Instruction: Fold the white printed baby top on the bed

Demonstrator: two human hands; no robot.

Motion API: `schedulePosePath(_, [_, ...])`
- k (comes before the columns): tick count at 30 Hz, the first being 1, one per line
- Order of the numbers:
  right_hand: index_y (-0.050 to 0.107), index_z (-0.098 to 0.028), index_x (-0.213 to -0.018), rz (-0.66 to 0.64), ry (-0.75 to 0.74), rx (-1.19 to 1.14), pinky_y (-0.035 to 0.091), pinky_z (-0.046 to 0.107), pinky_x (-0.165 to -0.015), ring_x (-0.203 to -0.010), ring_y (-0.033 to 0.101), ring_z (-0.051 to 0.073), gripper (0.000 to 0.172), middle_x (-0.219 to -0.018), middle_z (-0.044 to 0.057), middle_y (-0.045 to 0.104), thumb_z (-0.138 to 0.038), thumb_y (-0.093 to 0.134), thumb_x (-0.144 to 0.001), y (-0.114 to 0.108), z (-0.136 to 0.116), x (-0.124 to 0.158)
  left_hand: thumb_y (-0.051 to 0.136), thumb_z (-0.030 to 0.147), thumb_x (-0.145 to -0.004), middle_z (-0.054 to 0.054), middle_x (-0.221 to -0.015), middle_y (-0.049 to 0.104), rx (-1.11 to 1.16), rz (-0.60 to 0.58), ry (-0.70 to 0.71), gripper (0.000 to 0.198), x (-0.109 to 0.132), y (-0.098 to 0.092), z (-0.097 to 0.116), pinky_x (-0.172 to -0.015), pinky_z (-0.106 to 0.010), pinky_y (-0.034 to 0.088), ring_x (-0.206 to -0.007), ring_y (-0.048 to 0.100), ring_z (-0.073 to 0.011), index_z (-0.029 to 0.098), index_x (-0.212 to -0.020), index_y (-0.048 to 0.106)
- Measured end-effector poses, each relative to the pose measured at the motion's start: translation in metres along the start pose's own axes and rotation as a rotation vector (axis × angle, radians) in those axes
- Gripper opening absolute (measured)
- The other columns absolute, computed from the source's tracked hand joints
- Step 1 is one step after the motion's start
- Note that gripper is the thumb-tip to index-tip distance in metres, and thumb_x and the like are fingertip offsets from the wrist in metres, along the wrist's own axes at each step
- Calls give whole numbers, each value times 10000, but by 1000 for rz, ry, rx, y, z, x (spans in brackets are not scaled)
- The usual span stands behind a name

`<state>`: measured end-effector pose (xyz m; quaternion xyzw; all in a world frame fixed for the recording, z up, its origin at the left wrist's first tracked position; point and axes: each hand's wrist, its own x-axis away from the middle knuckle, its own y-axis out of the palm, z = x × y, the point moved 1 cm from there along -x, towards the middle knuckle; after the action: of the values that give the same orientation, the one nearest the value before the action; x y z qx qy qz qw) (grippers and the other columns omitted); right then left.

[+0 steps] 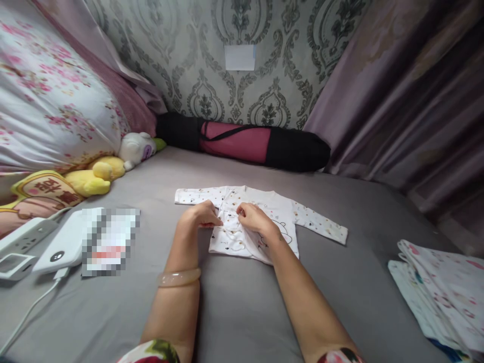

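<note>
little shirt: we saw the white patterned shirt [282, 212] lying on the grey sheet [234, 317], right in front of us, both sleeves spread out sideways.
left hand: our left hand [206, 214] was at the shirt's side edge, below the sleeve, fingers bent down; we couldn't tell whether they were pinching cloth.
right hand: our right hand [254, 217] was over the middle of the front, thumb and fingertips close together; whether fabric was caught between them, we couldn't tell.
bangle: we had a pale bangle [179, 278] on the left forearm.
left of us: we had a white power bank [68, 242] with a cable plugged in, next to a power strip [28, 237], with yellow plush toys [88, 181] beyond.
right of us: we had folded cloths [446, 292] in a stack.
by the wall: we saw a long black-and-pink bag [242, 142] lying lengthwise.
</note>
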<state>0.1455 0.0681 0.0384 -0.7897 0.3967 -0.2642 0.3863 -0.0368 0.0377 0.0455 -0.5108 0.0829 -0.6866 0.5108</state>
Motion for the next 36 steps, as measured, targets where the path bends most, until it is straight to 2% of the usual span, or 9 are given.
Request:
schedulePosePath(3, [678,-177,-964,120,42,-183,455,225,-736,-765,637,152,206,-867,20,690,-132,515,-846,-10,20,-9,655,231,-657,7,-488,527,-55,33,-32,178,7,-5,3,-495,-216,365,-481,470,-103,151,-518,578])
schedulePosePath(6, [680,-174,-992,376,156,-243,473,235,-757,-738,649,147,214,-919,30,698,-189,492,-891,-20,42,-17,654,234,-672,-29,-621,631,-120,260,-6,91,13,-9,17,-548,-217,393,-600,567,-137,152,-634,644])
schedulePosePath(8, [686,-186,-1002,426,173,-222,471,235,-780,-792,656,156,207,-961,32,702,-212,511,-892,-21,51,-20,633,249,-714,-44,-724,683,-84,399,91,104,13,-6,30,-587,-217,410,-684,612,-153,160,-742,680])
schedulePosePath(13, [708,-224,-982,329,130,-56,436,220,-818,-951,628,172,232,-1016,26,707,-202,496,-891,-17,48,-25,590,222,-779,-58,-793,715,33,378,296,140,0,21,57,-644,-223,434,-754,644,-164,159,-831,704])
schedulePosePath(18, [724,-210,-877,125,277,162,424,231,-670,-834,632,186,191,-871,45,702,-268,543,-853,-30,36,-42,627,271,-762,-103,-899,726,-37,427,189,179,-11,39,63,-710,-257,450,-877,652,-215,157,-876,705])
schedulePosePath(21, [723,-181,-852,-62,318,196,408,223,-584,-712,620,168,163,-764,42,676,-287,617,-787,-38,35,-57,647,312,-747,-107,-957,725,-64,407,160,219,-13,42,65,-726,-259,459,-928,650,-227,169,-905,702])
schedulePosePath(25, [711,-135,-827,-185,335,201,411,220,-528,-586,589,150,174,-677,38,645,-242,691,-691,-40,35,-74,648,302,-739,-104,-988,723,-74,401,124,225,-12,44,66,-750,-266,466,-964,644,-235,185,-924,699])
schedulePosePath(29, [697,-128,-833,-227,321,226,423,222,-524,-578,594,156,209,-669,43,651,-188,691,-632,-41,32,-81,626,266,-739,-103,-970,723,-53,389,145,203,-12,44,67,-749,-271,465,-952,645,-237,186,-910,701])
schedulePosePath(36, [667,-132,-755,-198,331,154,408,218,-482,-476,547,129,100,-566,23,608,-208,649,-692,-45,35,-80,567,197,-740,-66,-817,710,42,376,213,175,-10,39,66,-632,-237,437,-813,642,-193,174,-862,689])
